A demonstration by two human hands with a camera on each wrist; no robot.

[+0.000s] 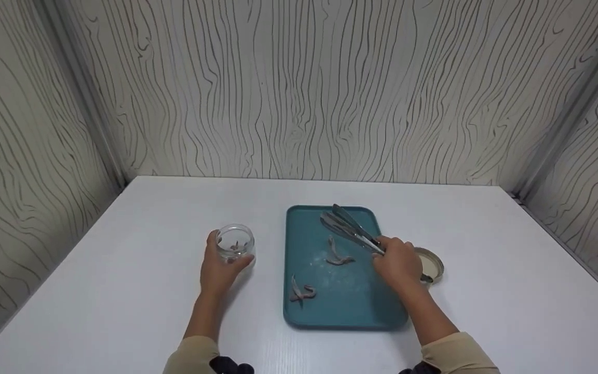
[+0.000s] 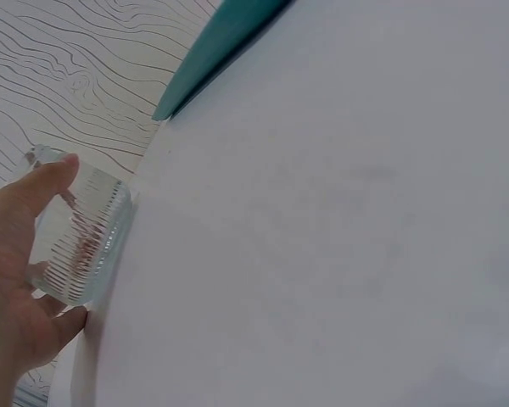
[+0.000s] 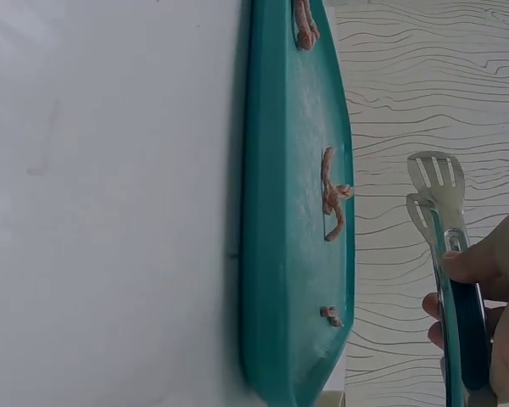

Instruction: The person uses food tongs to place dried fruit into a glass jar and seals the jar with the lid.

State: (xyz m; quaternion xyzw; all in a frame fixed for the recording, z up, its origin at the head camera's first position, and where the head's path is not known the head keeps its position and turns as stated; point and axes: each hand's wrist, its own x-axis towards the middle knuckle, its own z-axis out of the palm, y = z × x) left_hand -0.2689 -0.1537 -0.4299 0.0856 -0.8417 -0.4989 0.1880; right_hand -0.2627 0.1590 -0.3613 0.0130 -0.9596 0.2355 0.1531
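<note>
My left hand (image 1: 218, 272) grips a clear glass jar (image 1: 238, 253) from the side, thumb on one side and fingers on the other. Small reddish-brown pieces (image 2: 85, 246) lie inside it, seen through the ribbed glass in the left wrist view. In my right hand (image 1: 398, 261) is a pair of metal tongs (image 3: 450, 212) with slotted heads and dark grips. The tong heads stand a little apart above the far part of a teal tray (image 1: 351, 311), nothing between them. On the tray lie thin brownish strips (image 1: 339, 261), with another cluster of strips (image 1: 304, 296) near its front left.
A round lid (image 1: 430, 265) lies at the tray's right side, partly behind my right hand. The white table (image 1: 122, 291) extends to both sides. Wood-grain patterned panels (image 1: 299, 93) enclose it at the back, left and right.
</note>
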